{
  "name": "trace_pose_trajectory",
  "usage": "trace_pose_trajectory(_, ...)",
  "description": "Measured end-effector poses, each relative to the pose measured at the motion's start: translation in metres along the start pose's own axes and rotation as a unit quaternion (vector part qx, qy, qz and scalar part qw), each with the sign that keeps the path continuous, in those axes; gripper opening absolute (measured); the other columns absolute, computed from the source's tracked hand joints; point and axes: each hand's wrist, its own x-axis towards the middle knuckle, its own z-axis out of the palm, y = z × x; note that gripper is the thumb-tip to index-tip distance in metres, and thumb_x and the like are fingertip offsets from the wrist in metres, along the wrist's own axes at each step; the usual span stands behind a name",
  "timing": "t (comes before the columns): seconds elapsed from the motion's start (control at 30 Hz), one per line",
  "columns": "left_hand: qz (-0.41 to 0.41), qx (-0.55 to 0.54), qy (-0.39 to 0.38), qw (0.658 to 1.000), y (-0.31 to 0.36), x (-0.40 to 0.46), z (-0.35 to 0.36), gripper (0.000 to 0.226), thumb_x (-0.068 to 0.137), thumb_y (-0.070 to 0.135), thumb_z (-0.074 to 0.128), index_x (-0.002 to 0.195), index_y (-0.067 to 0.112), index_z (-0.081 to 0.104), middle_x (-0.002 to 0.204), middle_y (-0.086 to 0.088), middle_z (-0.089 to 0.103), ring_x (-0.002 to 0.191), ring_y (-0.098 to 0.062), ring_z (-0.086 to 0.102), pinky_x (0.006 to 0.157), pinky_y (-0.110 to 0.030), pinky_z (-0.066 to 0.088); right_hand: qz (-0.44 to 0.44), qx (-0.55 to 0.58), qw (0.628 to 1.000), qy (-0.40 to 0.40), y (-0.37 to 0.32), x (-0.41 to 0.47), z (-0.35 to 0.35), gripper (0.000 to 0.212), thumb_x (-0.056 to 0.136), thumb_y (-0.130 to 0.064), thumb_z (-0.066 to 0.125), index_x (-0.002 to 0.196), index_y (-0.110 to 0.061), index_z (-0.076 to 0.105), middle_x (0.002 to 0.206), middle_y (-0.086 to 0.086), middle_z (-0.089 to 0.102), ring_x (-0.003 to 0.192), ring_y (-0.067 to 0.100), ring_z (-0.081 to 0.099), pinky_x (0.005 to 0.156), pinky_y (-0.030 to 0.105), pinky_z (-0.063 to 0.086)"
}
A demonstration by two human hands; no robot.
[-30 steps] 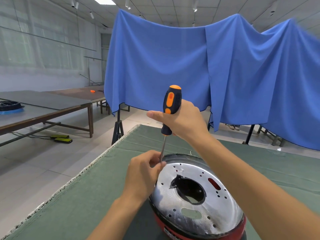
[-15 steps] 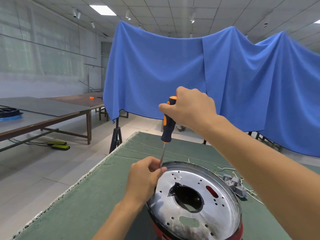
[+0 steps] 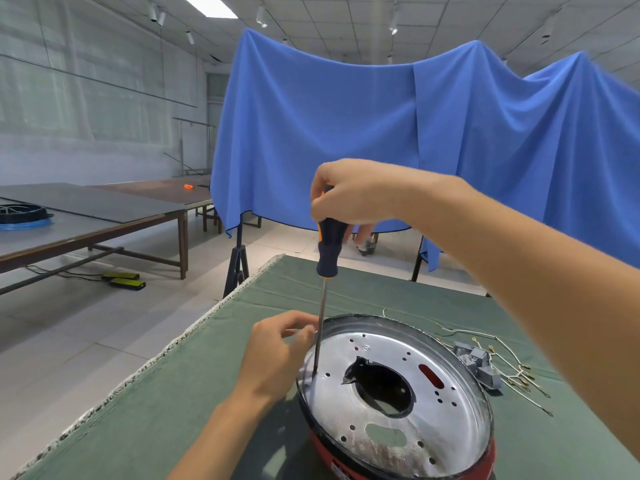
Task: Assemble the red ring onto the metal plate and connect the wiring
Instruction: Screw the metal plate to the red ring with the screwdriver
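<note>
Beside left hand [image 3: 277, 355], metal plate [image 3: 391, 403]

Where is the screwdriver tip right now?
In the head view, the screwdriver tip sits on the metal plate's left edge, beside the left hand.

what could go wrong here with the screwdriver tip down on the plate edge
1. The left hand has its fingers right beside the screwdriver shaft, so a slip of the tip could jab them.
2. The right hand grips only the top of the handle, so the long shaft may tilt and cam out at the metal plate.
3. The loose wires lie close beside the red ring and could snag.
</note>
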Motion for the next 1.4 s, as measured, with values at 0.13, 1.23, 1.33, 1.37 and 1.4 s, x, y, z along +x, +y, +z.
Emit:
trace_pose_trajectory(0.13,-0.066,0.0,0.027,0.997,-0.01,-0.002,0.0,0.025,0.075,0.022,0.054,0.09,0.022,0.074,0.089,0.017,0.07,0.087,0.005,0.062,0.074,-0.009,0.043,0.012,-0.12,0.99,0.072,-0.008,0.002,-0.001,0.029,0.091,-0.036,0.049,0.072,-0.014,0.046,0.055,0.002,0.058,0.042,0.018,0.056,0.048,0.022,0.039)
trace_pose_trajectory(1.23,-0.1,-0.01,0.005,0.995,-0.017,-0.014,0.015,0.053,0.076,-0.005,0.055,0.081,0.046,0.068,0.076,0.037,0.066,0.079,0.015,0.062,0.069,-0.012,0.048,0.067,-0.113,0.991,-0.023,-0.006,-0.012,-0.008,0.029,0.085,-0.045,0.057,0.086,-0.016,0.055,0.068,0.0,0.069,0.054,0.018,0.068,0.06,0.029,0.052)
trace_pose_trajectory(1.33,-0.1,-0.002,0.007,0.995,-0.019,-0.012,0.014,0.056,0.076,-0.007,0.056,0.073,0.049,0.066,0.074,0.036,0.066,0.078,0.015,0.062,0.068,-0.012,0.047,0.048,-0.077,0.995,-0.027,-0.004,-0.013,-0.008,0.016,0.087,-0.028,0.058,0.087,-0.013,0.059,0.064,0.002,0.068,0.046,0.015,0.062,0.056,0.027,0.051)
trace_pose_trajectory(1.37,-0.098,-0.001,0.003,0.995,-0.019,-0.012,0.015,0.055,0.075,-0.007,0.055,0.076,0.047,0.067,0.075,0.036,0.067,0.079,0.015,0.063,0.069,-0.012,0.047,0.047,-0.127,0.991,0.014,-0.003,-0.012,-0.006,0.019,0.087,-0.027,0.057,0.074,-0.015,0.056,0.053,-0.001,0.061,0.043,0.014,0.053,0.049,0.023,0.041)
trace_pose_trajectory(1.4,-0.096,-0.002,0.002,0.995,-0.02,-0.012,0.015,0.053,0.075,-0.007,0.055,0.081,0.044,0.069,0.076,0.036,0.067,0.079,0.014,0.063,0.07,-0.012,0.047,0.051,-0.184,0.98,0.057,-0.002,-0.013,-0.004,0.025,0.088,-0.027,0.055,0.066,-0.017,0.05,0.049,-0.003,0.054,0.046,0.014,0.048,0.048,0.023,0.032)
